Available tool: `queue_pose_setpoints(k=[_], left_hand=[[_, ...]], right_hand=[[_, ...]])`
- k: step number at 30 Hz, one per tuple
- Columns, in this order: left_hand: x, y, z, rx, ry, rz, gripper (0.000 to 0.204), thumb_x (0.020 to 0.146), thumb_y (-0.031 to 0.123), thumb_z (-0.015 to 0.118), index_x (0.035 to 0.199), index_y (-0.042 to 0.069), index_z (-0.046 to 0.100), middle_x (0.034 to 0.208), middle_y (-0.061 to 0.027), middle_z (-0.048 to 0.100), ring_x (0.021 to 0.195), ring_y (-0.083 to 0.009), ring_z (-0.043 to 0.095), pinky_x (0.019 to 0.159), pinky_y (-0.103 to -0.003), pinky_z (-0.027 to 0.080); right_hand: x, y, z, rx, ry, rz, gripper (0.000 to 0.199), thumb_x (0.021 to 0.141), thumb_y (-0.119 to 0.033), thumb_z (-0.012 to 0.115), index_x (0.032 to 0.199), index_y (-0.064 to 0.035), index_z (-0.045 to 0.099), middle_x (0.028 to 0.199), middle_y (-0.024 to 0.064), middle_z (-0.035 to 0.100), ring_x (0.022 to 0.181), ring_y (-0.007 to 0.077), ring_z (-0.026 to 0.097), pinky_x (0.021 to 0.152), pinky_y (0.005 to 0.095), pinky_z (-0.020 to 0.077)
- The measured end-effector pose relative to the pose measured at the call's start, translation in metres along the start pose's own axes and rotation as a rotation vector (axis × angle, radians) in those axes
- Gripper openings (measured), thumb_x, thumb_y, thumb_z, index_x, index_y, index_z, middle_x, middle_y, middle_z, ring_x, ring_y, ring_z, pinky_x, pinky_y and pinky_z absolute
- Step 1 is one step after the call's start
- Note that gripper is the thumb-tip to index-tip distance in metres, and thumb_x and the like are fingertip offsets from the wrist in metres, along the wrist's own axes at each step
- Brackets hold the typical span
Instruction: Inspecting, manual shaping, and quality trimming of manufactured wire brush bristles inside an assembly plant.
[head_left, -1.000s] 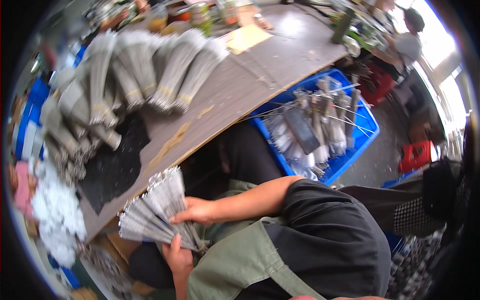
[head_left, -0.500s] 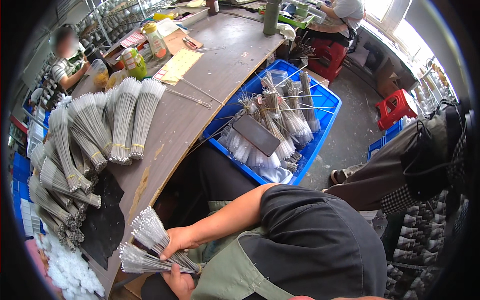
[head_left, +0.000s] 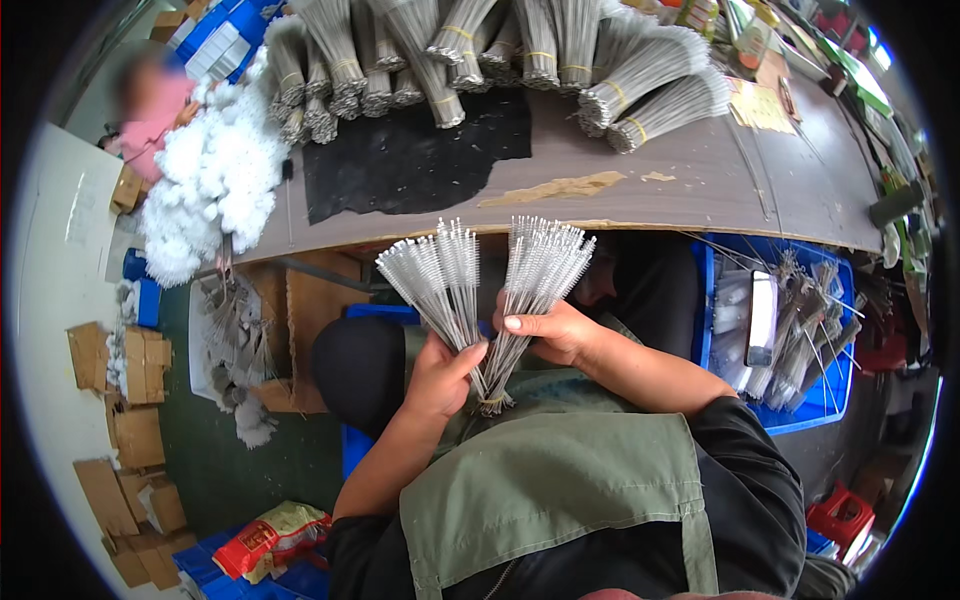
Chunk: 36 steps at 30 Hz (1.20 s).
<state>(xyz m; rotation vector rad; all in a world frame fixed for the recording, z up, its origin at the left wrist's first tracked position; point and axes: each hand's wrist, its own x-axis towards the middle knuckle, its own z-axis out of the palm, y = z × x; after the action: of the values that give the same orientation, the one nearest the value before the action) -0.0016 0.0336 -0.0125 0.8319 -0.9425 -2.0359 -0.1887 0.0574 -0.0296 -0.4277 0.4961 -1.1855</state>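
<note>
Grey worktable (head_left: 700,190) edge, stacked brush bundles (head_left: 520,45), beyond fanned brushes (head_left: 480,290).

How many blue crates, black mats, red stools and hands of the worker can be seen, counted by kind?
Blue crate beside the worker: 1
Black mat on the table: 1
Red stool: 1
Worker's hands, left hand and right hand, both holding the bundle of wire brushes: 2
Total: 5

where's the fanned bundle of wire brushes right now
In the head view the fanned bundle of wire brushes sits mid-frame, held between the left hand and right hand, just below the near edge of the worktable.
</note>
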Motion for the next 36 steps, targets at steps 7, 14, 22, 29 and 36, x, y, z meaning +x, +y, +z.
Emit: queue_pose_setpoints(k=[7, 14, 22, 29, 36], left_hand=[[0.013, 0.001, 0.005, -0.009, -0.061, -0.026, 0.052, 0.079, -0.004, 0.059, 0.127, 0.002, 0.041, 0.121, -0.0072, 0.051, 0.112, -0.0174, 0.05, 0.098, -0.033, 0.038], [-0.012, 0.014, -0.013, -0.024, 0.109, -0.003, 0.041, 0.081, 0.001, 0.062, 0.119, 0.002, 0.048, 0.112, -0.0074, 0.057, 0.102, -0.0176, 0.056, 0.09, -0.033, 0.044], [-0.02, 0.024, 0.001, 0.116, 0.593, 0.302, 0.052, 0.07, 0.019, 0.073, 0.109, -0.006, 0.052, 0.104, -0.014, 0.06, 0.098, -0.0217, 0.057, 0.087, -0.034, 0.044], [-0.076, 0.031, 0.002, 0.195, 0.985, 0.319, 0.052, 0.065, 0.021, 0.071, 0.105, -0.007, 0.054, 0.099, -0.0211, 0.062, 0.095, -0.0299, 0.06, 0.084, -0.035, 0.046], [-0.121, 0.023, -0.014, 0.07, 1.124, 0.432, 0.058, 0.06, 0.023, 0.074, 0.106, -0.006, 0.054, 0.101, -0.0197, 0.062, 0.098, -0.0295, 0.06, 0.086, -0.036, 0.046]], right_hand=[[0.01, -0.014, 0.025, -0.107, 0.044, 0.017, 0.039, 0.072, -0.016, 0.077, 0.102, -0.0006, 0.057, 0.096, 0.008, 0.06, 0.092, 0.0189, 0.056, 0.085, 0.0331, 0.0436], [0.034, 0.002, 0.018, -0.14, 0.086, 0.193, 0.041, 0.074, -0.012, 0.07, 0.11, 0.0021, 0.057, 0.102, 0.0096, 0.061, 0.097, 0.0236, 0.057, 0.087, 0.0364, 0.0439], [0.098, -0.009, 0.016, -0.189, -0.192, 0.416, 0.039, 0.083, -0.03, 0.062, 0.111, -0.0041, 0.055, 0.111, 0.0086, 0.056, 0.105, 0.0218, 0.051, 0.094, 0.0391, 0.0389], [0.126, 0.029, 0.047, -0.217, -0.346, 0.643, 0.042, 0.085, -0.035, 0.057, 0.116, -0.0071, 0.053, 0.114, 0.0089, 0.054, 0.107, 0.0222, 0.05, 0.097, 0.0388, 0.0361], [0.106, 0.066, 0.118, -0.248, -0.462, 0.838, 0.055, 0.086, -0.037, 0.052, 0.13, -0.0066, 0.041, 0.134, 0.0114, 0.04, 0.125, 0.0281, 0.036, 0.104, 0.0458, 0.0271]])
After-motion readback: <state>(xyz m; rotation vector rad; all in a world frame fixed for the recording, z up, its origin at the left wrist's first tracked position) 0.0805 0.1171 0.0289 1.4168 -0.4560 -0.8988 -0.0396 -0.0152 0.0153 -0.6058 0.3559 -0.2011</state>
